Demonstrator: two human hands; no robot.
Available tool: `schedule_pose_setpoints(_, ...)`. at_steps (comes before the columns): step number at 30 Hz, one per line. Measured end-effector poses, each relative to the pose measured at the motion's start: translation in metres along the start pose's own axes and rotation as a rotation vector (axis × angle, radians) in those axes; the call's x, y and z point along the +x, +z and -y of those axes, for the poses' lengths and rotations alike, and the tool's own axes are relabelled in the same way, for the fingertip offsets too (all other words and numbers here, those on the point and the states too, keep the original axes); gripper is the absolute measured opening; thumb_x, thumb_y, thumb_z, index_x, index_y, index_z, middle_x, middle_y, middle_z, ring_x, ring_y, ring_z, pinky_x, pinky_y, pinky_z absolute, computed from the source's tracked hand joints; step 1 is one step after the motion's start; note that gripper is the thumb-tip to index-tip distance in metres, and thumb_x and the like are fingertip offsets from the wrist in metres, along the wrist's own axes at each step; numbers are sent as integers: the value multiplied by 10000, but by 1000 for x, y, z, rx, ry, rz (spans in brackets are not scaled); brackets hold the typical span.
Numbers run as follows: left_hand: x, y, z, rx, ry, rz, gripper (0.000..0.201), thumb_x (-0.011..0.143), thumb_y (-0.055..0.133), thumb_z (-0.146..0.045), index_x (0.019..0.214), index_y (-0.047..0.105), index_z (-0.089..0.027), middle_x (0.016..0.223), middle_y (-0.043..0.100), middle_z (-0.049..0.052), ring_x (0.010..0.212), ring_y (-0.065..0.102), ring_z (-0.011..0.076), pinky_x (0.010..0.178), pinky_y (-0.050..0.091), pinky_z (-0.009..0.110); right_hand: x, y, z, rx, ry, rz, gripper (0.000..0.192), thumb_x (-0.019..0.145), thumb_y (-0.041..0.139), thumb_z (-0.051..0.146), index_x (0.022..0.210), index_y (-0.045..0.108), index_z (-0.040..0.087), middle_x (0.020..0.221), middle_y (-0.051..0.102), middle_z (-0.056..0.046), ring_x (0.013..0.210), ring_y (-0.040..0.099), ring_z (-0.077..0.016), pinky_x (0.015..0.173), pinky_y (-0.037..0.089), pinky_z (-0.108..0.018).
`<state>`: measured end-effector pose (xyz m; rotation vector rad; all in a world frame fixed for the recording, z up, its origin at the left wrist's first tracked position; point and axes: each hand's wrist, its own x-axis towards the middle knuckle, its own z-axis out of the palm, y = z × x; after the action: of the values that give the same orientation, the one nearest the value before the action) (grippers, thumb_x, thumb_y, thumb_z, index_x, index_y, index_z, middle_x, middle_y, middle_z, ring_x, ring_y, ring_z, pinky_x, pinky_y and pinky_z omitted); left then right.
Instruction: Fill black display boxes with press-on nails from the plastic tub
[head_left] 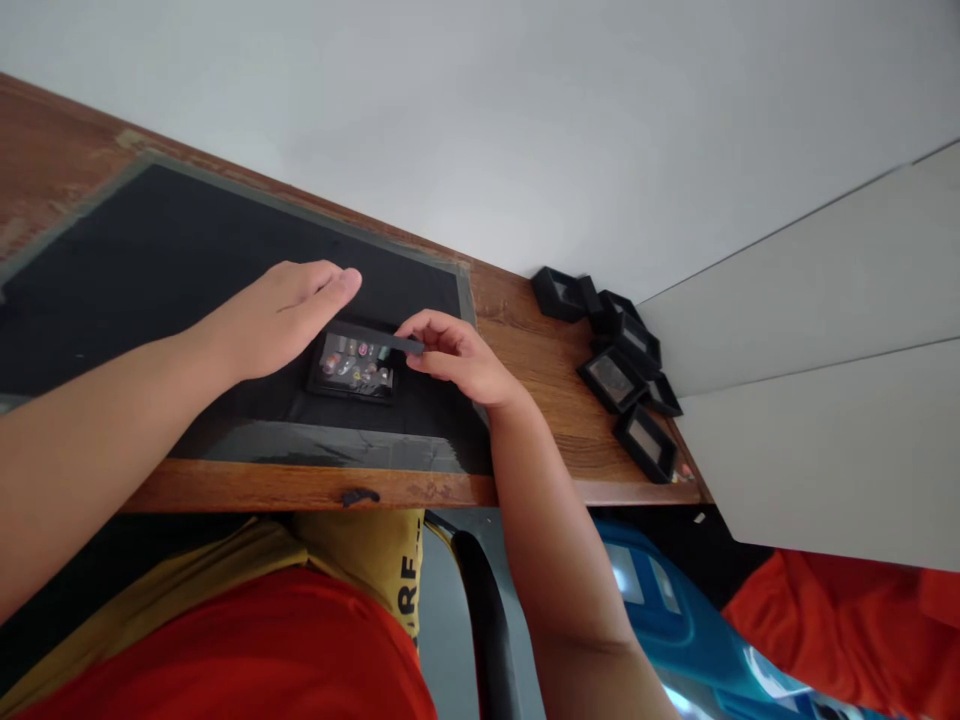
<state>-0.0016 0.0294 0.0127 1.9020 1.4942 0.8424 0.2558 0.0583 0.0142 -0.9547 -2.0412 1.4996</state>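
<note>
A small black display box [352, 365] with several colourful little pieces under a clear window lies on a black mat [172, 270]. My left hand [281, 315] rests flat on the box's left and far edge, fingers together and extended. My right hand [454, 355] pinches a thin dark strip [401, 345] over the box's right side; it looks like the lid's edge, though I cannot tell for sure.
The mat lies on a wooden table [540, 370] against a white wall. Several empty black frame boxes [619, 365] are piled at the table's right end. Below the table edge are my red and yellow clothing, a black chair arm [484, 610] and a blue object [667, 610].
</note>
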Motion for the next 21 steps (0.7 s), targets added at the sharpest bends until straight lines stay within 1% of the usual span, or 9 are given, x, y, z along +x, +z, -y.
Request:
schedule_pose_setpoints(1,0,0,0,-12,1,24,644,1019,326,-725,1110,750,-249,1260,735,114,1305,629,357,1178,440,536,-1,-1,3,-3,-2,7,256,827,722,341,1024,620,212,799,517,49,741,491,-116,709,419,-256)
schedule_pose_setpoints(3,-1,2,4,-30,-23,60,680,966,389,-789,1230,732,-264,1335,700,123,1335,606,366,1176,451,549,-3,-3,7,4,-5,42,294,818,729,348,1059,635,207,820,526,45,757,491,-120,723,423,-264)
schedule_pose_setpoints(6,-3,6,12,37,-29,152,897,791,561,-901,1457,625,-304,1512,595,147,1461,493,431,1203,430,606,-7,-3,13,8,25,137,348,813,761,367,1094,642,201,835,554,40,768,505,-125,723,427,-270)
schedule_pose_setpoints(8,-4,9,17,105,-9,237,1058,675,661,-926,1537,555,-323,1633,486,158,1546,382,481,1235,387,646,-9,-2,14,-19,48,165,340,830,785,385,1078,644,200,810,553,47,732,487,-117,676,400,-258)
schedule_pose_setpoints(10,-5,11,19,153,-12,291,1158,614,703,-933,1589,493,-344,1717,376,155,1601,280,505,1253,357,671,-10,0,15,-37,60,165,320,849,796,412,1033,652,193,791,551,49,710,474,-110,654,382,-251)
schedule_pose_setpoints(12,-6,11,19,177,-27,321,1213,589,713,-936,1621,444,-357,1751,317,150,1629,219,503,1254,356,677,-10,1,15,-34,72,167,318,867,789,451,982,661,184,781,559,44,711,481,-109,666,391,-253)
schedule_pose_setpoints(14,-7,10,18,192,-20,340,1250,574,729,-924,1637,421,-344,1749,315,158,1630,224,495,1256,362,670,-9,2,15,-31,81,165,339,877,785,490,942,665,180,773,575,37,713,496,-111,677,403,-257)
schedule_pose_setpoints(17,-8,9,16,192,18,342,1233,581,759,-879,1630,436,-318,1707,387,166,1589,322,484,1256,374,651,-9,2,14,-45,78,150,364,874,795,518,921,669,179,749,576,39,687,491,-106,649,392,-250)
schedule_pose_setpoints(21,-9,9,15,160,37,331,1161,601,791,-822,1611,459,-355,1646,482,125,1532,419,468,1229,426,623,-10,3,12,-52,63,155,358,853,828,493,920,676,175,680,521,64,625,437,-91,582,343,-232)
